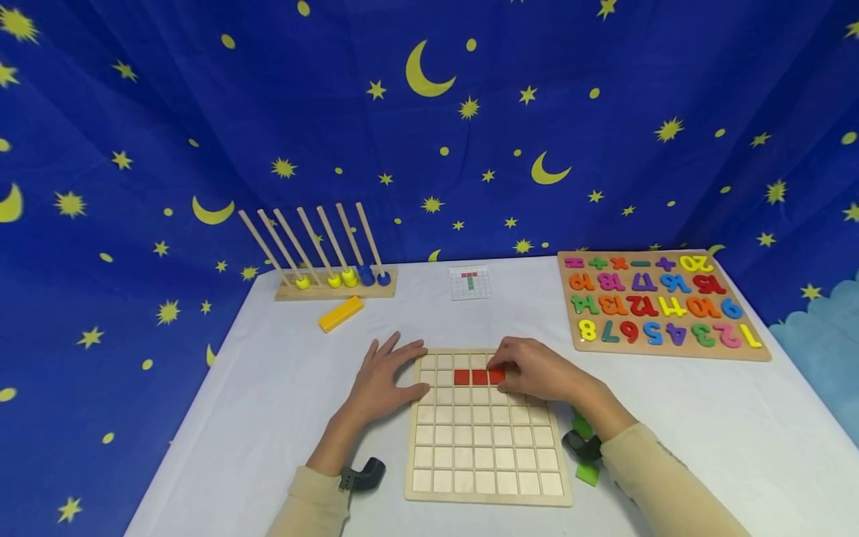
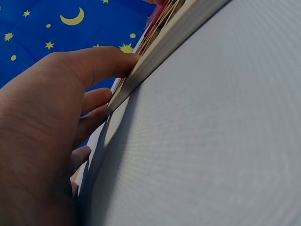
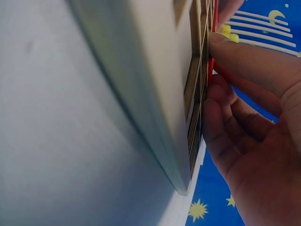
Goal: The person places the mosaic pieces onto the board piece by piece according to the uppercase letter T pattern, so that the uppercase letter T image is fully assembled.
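A wooden grid board (image 1: 488, 497) lies on the white table in front of me. Two red square tiles (image 1: 470, 377) sit side by side in its second row from the far edge. Just right of them, a third red tile (image 1: 496, 376) is pinched by the thumb and fingers of my right hand (image 1: 540, 371), over the same row. My left hand (image 1: 384, 382) steadies the board's left side, fingers spread, with forefinger at the far corner and thumb on the edge. In the left wrist view, the left thumb (image 2: 108, 63) touches the board's rim (image 2: 155, 56).
Green tiles (image 1: 587, 473) lie right of the board, partly under my right wrist. A small card (image 1: 470, 283) with a red and green T pattern lies beyond it. Back left stand a peg abacus (image 1: 335, 291) and a yellow-orange block (image 1: 341, 314); at right is a number puzzle (image 1: 671, 352).
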Action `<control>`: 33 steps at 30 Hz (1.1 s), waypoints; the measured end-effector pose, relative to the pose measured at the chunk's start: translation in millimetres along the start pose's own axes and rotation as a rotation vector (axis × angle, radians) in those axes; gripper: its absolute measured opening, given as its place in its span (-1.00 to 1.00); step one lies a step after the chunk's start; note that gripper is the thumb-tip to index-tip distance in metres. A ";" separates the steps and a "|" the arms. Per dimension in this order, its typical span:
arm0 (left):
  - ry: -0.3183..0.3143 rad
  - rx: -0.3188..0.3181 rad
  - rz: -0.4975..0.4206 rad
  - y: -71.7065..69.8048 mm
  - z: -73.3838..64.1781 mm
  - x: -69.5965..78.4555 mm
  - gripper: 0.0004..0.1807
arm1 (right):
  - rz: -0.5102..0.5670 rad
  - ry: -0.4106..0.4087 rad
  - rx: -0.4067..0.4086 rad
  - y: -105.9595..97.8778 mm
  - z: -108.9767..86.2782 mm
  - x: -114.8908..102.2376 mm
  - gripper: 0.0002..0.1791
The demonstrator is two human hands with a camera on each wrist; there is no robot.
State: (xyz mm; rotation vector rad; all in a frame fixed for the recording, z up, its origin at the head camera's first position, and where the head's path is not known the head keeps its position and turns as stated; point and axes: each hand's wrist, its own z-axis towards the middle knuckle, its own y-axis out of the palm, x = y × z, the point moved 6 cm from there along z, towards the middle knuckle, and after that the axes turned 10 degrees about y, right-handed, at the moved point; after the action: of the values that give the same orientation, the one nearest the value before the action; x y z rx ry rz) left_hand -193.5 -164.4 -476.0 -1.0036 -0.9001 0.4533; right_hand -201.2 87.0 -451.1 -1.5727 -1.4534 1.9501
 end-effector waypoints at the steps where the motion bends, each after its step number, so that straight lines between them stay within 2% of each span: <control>1: 0.003 0.004 0.001 0.0 0.0 -0.1 -0.32 | -0.007 -0.004 0.000 0.1 -0.2 -0.3 -0.70; 7: 0.014 0.014 -0.005 -1.3 -1.2 1.5 -0.32 | -0.024 -0.002 0.008 -1.8 -4.3 1.6 -0.71; 14: 0.006 0.006 -0.011 -2.3 -0.2 1.7 -0.31 | 0.011 0.035 0.038 -16.6 -17.5 10.3 -0.70; 21: 0.010 0.005 -0.009 -1.8 -0.7 1.6 -0.31 | 0.015 0.061 0.050 -28.3 -37.4 23.9 -0.73; 28: 0.010 0.002 -0.010 -1.4 -0.6 0.2 -0.31 | 0.036 0.120 0.029 -31.3 -61.3 45.0 -0.78; 33: 0.017 0.002 -0.002 -0.3 -1.2 -1.5 -0.32 | 0.069 0.167 0.003 -32.1 -78.8 57.0 -0.74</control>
State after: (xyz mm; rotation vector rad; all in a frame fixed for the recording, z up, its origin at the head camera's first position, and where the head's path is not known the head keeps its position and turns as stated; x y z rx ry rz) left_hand -193.4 -166.2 -476.6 -1.0034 -0.8856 0.4432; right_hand -168.9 184.2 -453.6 -1.7599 -1.3464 1.8058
